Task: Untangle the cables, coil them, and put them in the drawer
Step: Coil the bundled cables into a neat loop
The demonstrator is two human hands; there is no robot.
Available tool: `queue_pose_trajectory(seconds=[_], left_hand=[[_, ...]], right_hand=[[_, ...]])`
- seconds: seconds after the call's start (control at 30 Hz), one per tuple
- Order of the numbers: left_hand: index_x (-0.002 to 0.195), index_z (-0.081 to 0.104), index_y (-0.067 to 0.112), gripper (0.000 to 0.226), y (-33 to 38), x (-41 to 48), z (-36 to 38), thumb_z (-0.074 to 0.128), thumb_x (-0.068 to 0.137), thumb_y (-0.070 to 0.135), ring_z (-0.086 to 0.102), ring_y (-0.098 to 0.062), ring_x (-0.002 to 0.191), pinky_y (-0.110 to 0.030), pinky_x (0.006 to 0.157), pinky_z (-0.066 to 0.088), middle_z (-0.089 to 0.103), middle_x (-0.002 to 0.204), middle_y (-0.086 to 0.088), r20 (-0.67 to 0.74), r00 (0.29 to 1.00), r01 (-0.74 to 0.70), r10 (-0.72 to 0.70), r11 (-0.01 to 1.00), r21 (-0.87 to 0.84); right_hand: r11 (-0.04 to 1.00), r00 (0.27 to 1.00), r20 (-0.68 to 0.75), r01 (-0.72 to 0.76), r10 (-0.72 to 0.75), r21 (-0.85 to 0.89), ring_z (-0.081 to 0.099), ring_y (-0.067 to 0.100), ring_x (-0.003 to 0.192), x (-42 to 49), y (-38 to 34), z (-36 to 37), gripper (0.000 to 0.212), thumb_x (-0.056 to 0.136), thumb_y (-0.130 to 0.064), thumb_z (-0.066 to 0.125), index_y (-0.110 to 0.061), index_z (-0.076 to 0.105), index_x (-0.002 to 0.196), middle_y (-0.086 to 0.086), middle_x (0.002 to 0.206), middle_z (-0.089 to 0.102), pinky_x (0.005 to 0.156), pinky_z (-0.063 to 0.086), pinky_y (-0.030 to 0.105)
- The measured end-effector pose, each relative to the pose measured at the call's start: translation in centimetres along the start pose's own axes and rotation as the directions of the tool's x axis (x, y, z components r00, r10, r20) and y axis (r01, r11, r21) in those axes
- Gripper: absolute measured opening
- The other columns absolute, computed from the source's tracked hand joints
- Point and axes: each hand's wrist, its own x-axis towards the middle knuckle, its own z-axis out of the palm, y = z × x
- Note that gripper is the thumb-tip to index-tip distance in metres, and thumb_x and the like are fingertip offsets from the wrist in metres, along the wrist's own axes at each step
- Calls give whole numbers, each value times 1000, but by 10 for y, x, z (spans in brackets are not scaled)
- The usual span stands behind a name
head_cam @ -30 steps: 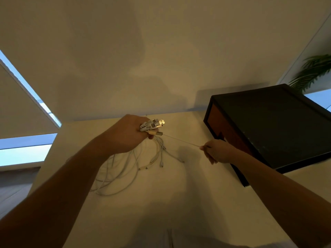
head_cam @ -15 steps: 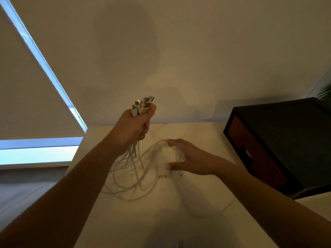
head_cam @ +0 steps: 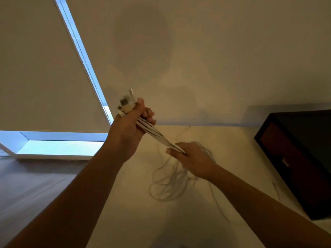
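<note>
Several white cables [head_cam: 154, 134] run taut between my two hands above a pale table [head_cam: 136, 212]. My left hand [head_cam: 129, 126] is raised and grips the bundle just below its USB plugs [head_cam: 126, 104], which stick up out of the fist. Lower and to the right, my right hand [head_cam: 192, 158] holds the same bundle, fingers closed round the strands. Below it the loose ends hang in tangled loops [head_cam: 166, 183] on the table. A dark drawer cabinet [head_cam: 293, 158] with a reddish-brown front stands at the right, its drawer looking closed.
A single cable end [head_cam: 275, 187] lies on the table by the cabinet's front. A wall rises behind the table. A window with a lowered blind [head_cam: 44, 77] fills the left side, with wooden floor [head_cam: 26, 190] below it.
My left hand has lifted the plug ends higher. My right hand left the table, closed round the bundle and drew it taut. The view has turned left.
</note>
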Motion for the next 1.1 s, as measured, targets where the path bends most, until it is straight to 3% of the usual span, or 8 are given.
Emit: queue_pose_trajectory(seconds=[0.1,0.27,0.47,0.57,0.73,0.87,1.0,1.1], left_hand=[[70,48,8,29,-13,-5,-21,48,95,23,62,-9,65,-25,69,55,62,65,1,20,998,51,-51,999,6],[78,55,11,21,-38,-9,-38,52,91,27,69,-14,76,-31,76,58,68,70,0,76,978,197,-196,980,-18],[89,54,14,13,-54,-4,-56,53,92,2,72,-16,75,-27,62,58,70,74,-3,72,941,337,-331,935,-107],[100,50,15,24,-62,-1,-65,56,89,-5,71,-13,67,-25,57,57,70,74,-4,30,893,449,-449,893,7],[81,62,1,16,-73,-5,-64,53,93,5,68,-19,71,-27,61,59,67,80,-12,118,799,587,-590,807,63],[97,63,-3,29,-73,-4,-64,50,96,23,68,-26,89,-34,76,59,66,97,-19,160,738,650,-655,755,93],[118,64,14,81,-61,3,-65,51,71,79,58,-14,113,-37,105,38,64,116,-4,181,708,335,-682,551,764],[128,53,31,85,-52,4,-52,64,60,80,49,10,116,-20,99,36,54,131,17,403,710,-51,-578,528,848]], right_hand=[[992,999,-43,-34,29,-121,47,8,52,-6,10,-14,46,88,-51,58,-18,46,59,-1,55,45,55,39,33],[983,992,0,-125,126,-137,40,7,53,-31,12,-24,39,91,-30,62,-7,51,61,-3,56,39,53,29,21],[960,976,-85,-215,203,-178,39,4,48,-49,11,-34,41,89,-34,62,0,58,68,2,55,46,49,30,20],[922,978,-110,-205,178,-328,47,10,49,-54,0,-52,36,91,-28,61,-4,58,65,1,53,50,51,33,24],[916,960,-233,-230,157,-330,44,11,49,-54,-10,-76,37,91,-22,59,-11,48,57,-1,51,43,52,35,32],[898,939,-282,-289,197,-332,43,14,51,-51,-11,-83,37,91,-25,58,-9,48,58,1,52,41,54,34,31],[897,960,-209,-252,185,-362,41,12,49,-46,-19,-81,36,90,-26,58,-5,52,61,2,52,42,53,34,34],[881,988,-43,-153,150,-447,41,15,50,-35,-35,-73,35,91,-22,57,-3,52,62,4,55,45,53,31,30]])
